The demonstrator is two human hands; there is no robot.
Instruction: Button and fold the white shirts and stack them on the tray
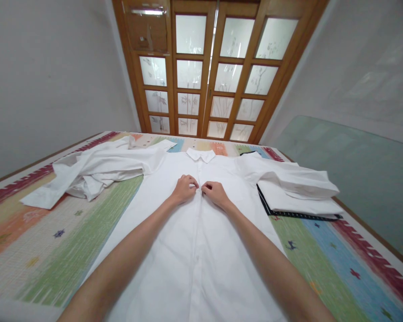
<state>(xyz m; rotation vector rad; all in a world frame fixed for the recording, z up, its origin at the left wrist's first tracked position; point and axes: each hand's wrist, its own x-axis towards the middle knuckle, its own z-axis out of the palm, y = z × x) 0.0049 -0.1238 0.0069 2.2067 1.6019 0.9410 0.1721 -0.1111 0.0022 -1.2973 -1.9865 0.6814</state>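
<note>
A white button-up shirt [168,232] lies spread flat before me, its collar [200,155] pointing away and its front placket running down the middle. At the upper placket, my left hand [185,188] pinches the cloth edge with thumb and fingers. Just to its right, my right hand [215,192] pinches the other side of the same opening. The fingertips nearly meet; any button between them is too small to make out. Both forearms rest over the lower part of the shirt.
A crumpled white garment [90,167] lies at the left, by the shirt's sleeve. Under the right sleeve sits a folded stack of white and black clothing [295,205]. A colourful patterned cloth [97,237] covers the surface. Beyond stand wooden glass-paned doors [204,58].
</note>
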